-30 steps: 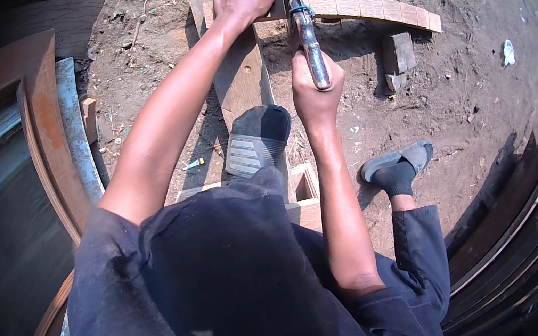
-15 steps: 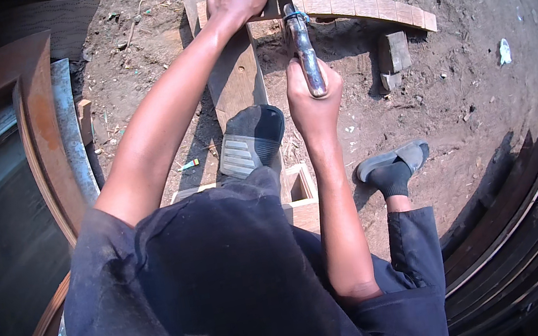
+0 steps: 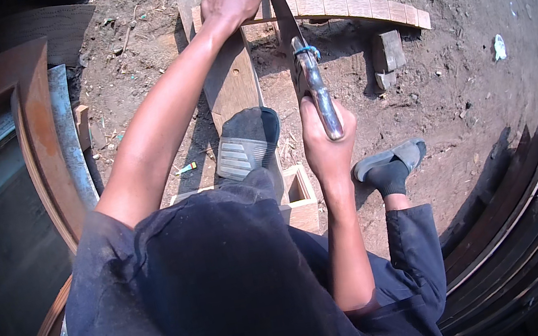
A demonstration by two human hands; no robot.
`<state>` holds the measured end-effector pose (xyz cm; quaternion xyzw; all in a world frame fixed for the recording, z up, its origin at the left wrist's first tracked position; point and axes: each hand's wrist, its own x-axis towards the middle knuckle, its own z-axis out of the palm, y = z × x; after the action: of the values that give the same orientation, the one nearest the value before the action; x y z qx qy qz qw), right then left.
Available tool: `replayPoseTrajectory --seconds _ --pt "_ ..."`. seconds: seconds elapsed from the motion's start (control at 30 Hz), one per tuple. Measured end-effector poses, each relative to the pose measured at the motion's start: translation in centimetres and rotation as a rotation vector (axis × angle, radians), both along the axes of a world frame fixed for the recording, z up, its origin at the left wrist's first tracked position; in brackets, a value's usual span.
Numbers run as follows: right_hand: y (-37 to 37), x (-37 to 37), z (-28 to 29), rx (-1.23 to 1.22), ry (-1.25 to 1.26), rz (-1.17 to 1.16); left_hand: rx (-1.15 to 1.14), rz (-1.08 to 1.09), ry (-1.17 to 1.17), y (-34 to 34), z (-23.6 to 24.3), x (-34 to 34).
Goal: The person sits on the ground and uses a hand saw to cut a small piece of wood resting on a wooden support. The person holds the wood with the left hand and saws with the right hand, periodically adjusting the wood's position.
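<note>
A curved wooden strip (image 3: 356, 5), crossed by several evenly spaced lines, reaches out to the right from a plank. My left hand (image 3: 230, 2) is closed over the strip's left part and presses it against the plank (image 3: 230, 79). In my right hand (image 3: 330, 134) is the handle of a handsaw (image 3: 287, 14), wrapped with a blue tie near the blade. The blade lies across the strip, just right of my left hand. My left foot, in a grey slide sandal (image 3: 237, 157), rests on the plank. How deep the blade sits in the wood cannot be seen.
Beneath the plank's near end stands a box-like wooden frame (image 3: 300, 198). Small wooden blocks (image 3: 388, 50) lie on the dirt below the strip. A brown framed panel (image 3: 43, 144) leans at the left, and dark boards (image 3: 516, 220) are stacked at the lower right.
My right hand has drawn the saw back toward my body, and the handle sits lower in the picture. My left hand still holds the strip in the same place.
</note>
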<state>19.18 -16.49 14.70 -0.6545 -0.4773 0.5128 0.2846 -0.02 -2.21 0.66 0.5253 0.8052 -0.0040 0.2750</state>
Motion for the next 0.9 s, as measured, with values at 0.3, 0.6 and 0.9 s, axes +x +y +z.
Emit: replayPoseTrajectory --seconds 0.3,0.6,0.9 --pt "2.0 -2.2 -2.9 0.094 0.040 -0.015 0.182 -0.019 0.031 -0.2 -0.7 0.3" --pt "-2.6 0.9 1.7 0.011 0.000 -0.007 0.144 -0.183 0.111 -1.0 -3.0 -1.1" --pt "-2.2 0.7 1.2 0.000 -0.018 -0.008 0.294 -0.065 0.026 -0.5 -2.0 -0.5"
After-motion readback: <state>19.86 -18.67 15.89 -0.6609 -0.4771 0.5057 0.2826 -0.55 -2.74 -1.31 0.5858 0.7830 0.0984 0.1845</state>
